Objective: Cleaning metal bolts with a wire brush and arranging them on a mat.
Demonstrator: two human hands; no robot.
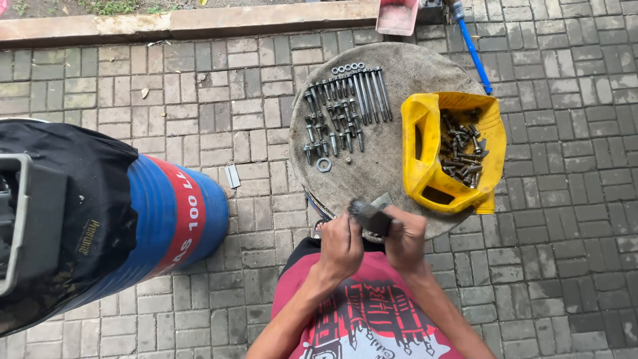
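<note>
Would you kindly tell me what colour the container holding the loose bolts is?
Yellow container; head view.

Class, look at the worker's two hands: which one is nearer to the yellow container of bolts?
Right. The right hand sits just below the yellow container, close to its lower edge. The left hand is further off to the side, beyond the dark metal part both hands grip.

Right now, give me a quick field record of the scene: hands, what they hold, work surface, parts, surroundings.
left hand: on the near end of a dark part, fingers curled
right hand: gripping the same part from the other side
surface: round pad, dusty grey
sorted parts: bolts in rows, washers above, one ring apart
container: yellow tub cut open, loose bolts inside
left of pad: blue drum under black cloth
ground: paving bricks
</note>
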